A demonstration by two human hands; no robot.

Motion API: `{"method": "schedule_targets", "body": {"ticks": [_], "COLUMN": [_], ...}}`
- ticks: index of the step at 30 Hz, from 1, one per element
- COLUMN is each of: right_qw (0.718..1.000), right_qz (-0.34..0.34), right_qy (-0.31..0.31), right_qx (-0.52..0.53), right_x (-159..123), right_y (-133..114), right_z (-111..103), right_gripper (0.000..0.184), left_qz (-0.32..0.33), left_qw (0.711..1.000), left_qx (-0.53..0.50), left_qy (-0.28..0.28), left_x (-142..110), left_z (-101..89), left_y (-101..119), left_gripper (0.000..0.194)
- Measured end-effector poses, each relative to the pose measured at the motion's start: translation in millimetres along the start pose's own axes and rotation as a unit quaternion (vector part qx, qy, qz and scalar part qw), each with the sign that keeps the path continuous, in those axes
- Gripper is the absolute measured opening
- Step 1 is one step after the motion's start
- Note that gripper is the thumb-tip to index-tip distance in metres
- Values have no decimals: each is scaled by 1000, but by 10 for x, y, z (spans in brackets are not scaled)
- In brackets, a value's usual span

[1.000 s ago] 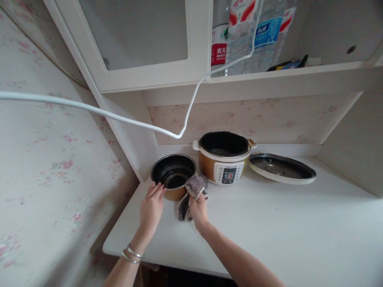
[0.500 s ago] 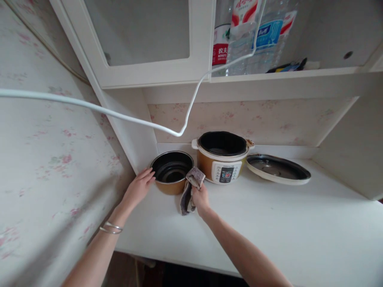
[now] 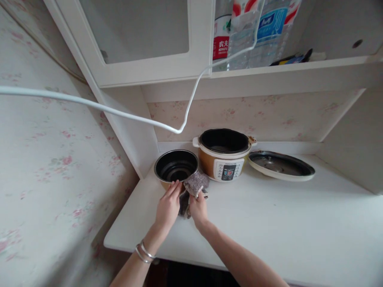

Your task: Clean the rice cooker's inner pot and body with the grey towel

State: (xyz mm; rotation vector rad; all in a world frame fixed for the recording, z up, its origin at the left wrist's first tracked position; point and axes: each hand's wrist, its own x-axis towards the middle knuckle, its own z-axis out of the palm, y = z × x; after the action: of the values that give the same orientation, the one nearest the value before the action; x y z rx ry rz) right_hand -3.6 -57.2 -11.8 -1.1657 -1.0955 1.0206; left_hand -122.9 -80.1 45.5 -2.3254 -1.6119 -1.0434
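A black-lined inner pot (image 3: 170,159) with a golden-brown outside stands upright on the white counter. My left hand (image 3: 168,207) rests against its front, fingers stretched out and fingertips touching the rim; its thumb is hidden. In my right hand (image 3: 198,207) is a bunched grey-brown cloth (image 3: 195,183), pressed to the pot's front right edge. Part of the cloth hangs down between my hands. Just right of the pot, the electric pressure cooker (image 3: 209,163) stands lidless, its dark inside showing and its control panel facing me.
The cooker's lid (image 3: 281,165) lies upside down to the right on the white counter (image 3: 269,223). Overhead, a cabinet shelf holds several plastic bottles (image 3: 242,36). A white cable (image 3: 134,116) hangs across the view in front of the cabinet. Flowered wallpaper covers the left wall (image 3: 60,167).
My left hand has moved right, from the pot's left rim to its front. The cloth in my right hand has shifted slightly along the front right edge. The view has tilted a little.
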Motion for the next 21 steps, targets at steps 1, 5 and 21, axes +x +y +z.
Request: {"method": "schedule_targets", "body": {"ticks": [1, 5, 21], "right_qw": [1000, 999, 998], "right_qz": [-2, 41, 29], "right_qy": [4, 14, 44], "right_qx": [4, 16, 17], "right_x": [-6, 21, 83], "right_y": [-3, -70, -150], "right_z": [-6, -59, -2], "right_gripper": [37, 33, 37], "left_qz": [16, 53, -73], "left_qw": [1000, 998, 995], "left_qx": [-12, -26, 53], "left_qy": [-9, 1, 43], "left_x": [34, 265, 20], "left_z": [-6, -154, -99], "left_y": [53, -87, -416], "left_gripper": [47, 40, 37]}}
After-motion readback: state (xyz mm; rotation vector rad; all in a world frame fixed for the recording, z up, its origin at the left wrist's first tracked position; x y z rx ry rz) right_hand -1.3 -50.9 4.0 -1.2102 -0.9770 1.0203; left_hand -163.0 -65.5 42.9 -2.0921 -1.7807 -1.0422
